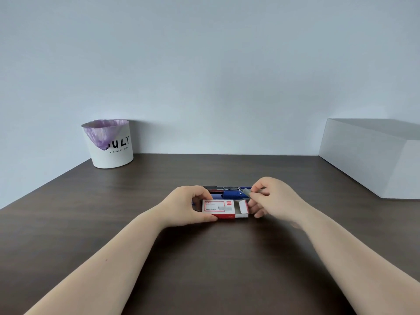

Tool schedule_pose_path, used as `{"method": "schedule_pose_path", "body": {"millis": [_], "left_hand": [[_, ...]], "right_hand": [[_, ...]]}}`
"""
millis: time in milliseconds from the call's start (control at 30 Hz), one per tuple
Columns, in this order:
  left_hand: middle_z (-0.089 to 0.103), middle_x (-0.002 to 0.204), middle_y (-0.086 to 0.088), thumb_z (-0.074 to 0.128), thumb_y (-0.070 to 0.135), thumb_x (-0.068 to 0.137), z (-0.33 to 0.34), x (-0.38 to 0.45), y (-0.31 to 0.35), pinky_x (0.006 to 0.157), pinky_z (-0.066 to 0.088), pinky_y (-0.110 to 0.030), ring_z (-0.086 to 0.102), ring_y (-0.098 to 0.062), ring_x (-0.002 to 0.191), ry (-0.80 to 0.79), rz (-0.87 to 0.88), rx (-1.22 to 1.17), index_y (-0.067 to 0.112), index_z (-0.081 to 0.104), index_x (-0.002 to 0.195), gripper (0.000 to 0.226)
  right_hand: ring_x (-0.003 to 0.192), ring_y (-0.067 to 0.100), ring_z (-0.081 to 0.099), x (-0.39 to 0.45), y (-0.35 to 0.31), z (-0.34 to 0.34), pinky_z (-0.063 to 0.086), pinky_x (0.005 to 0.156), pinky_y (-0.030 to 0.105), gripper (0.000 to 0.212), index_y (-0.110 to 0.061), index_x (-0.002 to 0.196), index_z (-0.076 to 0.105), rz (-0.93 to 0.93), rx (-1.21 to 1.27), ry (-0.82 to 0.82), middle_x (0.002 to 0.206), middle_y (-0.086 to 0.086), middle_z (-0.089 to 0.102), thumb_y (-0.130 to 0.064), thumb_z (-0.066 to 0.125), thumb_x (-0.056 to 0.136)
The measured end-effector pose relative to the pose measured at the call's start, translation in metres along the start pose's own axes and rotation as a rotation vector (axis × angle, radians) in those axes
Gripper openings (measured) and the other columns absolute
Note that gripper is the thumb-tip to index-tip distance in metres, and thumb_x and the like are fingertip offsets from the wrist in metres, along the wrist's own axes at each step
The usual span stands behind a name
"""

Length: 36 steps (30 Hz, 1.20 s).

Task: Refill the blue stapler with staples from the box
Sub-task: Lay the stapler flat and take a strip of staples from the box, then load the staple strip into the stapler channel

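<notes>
From the head view we saw the staple box (219,209) on the dark tabletop (204,258), our left hand (189,206) gripping its left end, its tray slid out to the right. Our right hand (269,197) pinched a staple strip (247,191) above the open blue stapler (231,193), which lay just behind the box

Both forearms stretched forward, bare. Left hand (186,205) cupped, fingers curled in a grip. Right hand (270,198) raised slightly, thumb and forefinger pinched together.
</notes>
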<state>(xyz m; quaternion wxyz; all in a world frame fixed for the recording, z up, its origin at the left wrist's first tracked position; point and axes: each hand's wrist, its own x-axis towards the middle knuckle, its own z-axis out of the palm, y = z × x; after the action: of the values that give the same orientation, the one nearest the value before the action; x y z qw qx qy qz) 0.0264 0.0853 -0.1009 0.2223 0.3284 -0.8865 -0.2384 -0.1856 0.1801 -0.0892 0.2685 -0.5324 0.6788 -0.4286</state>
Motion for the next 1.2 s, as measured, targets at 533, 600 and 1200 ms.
{"method": "schedule_pose_path", "body": {"millis": [533,600,1200], "left_hand": [[0.067,0.084,0.015,0.083,0.037,0.063,0.002,0.0,0.003,0.065,0.046,-0.005,0.059,0.002,0.069,-0.032,-0.024,-0.054,0.033,0.066,0.091,0.033],[0.065,0.082,0.018,0.083,0.037,0.063,0.002,-0.001,0.005,0.064,0.046,-0.005,0.058,0.005,0.069,-0.035,-0.025,-0.052,0.035,0.065,0.09,0.032],[0.073,0.084,0.013,0.08,0.042,0.064,-0.024,-0.006,-0.008,0.062,0.045,-0.015,0.052,0.001,0.061,0.163,-0.105,-0.245,0.031,0.071,0.089,0.028]], "right_hand": [[0.066,0.019,0.07,0.007,0.004,0.005,0.057,0.051,0.02,0.002,0.005,0.08,0.064,0.02,0.396,0.233,0.078,0.016,0.068,0.005,0.065,0.081],[0.064,0.018,0.07,0.009,0.006,0.005,0.056,0.05,0.019,0.001,0.005,0.083,0.063,0.031,0.396,0.253,0.081,0.017,0.068,0.004,0.064,0.083],[0.082,0.016,0.071,0.022,-0.002,0.001,0.055,0.077,0.029,0.007,-0.012,0.085,0.073,0.064,0.372,0.425,0.085,0.003,0.073,-0.007,0.07,0.08]]}}
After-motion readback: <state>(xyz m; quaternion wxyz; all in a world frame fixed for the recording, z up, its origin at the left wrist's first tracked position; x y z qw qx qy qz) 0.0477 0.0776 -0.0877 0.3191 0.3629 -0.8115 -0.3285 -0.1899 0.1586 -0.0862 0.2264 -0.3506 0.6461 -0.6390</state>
